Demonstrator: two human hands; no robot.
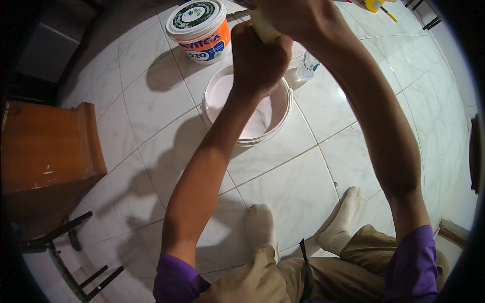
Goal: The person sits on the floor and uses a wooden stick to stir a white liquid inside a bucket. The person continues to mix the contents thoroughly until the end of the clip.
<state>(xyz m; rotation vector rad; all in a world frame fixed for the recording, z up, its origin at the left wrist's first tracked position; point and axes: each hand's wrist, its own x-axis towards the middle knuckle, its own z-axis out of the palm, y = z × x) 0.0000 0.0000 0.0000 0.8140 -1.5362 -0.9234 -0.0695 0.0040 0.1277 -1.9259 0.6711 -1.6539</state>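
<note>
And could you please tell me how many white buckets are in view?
2: the lidded bucket at the top, left of centre, and the open bucket, partly behind the left hand. More may be hidden.

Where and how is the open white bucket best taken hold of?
Probably by opposite sides of the bucket's rim, left and right, one hand each, coming from the near side: it stands upright, its round rim offers an edge to grip, and the pale pink contents suggest keeping it level.
</note>
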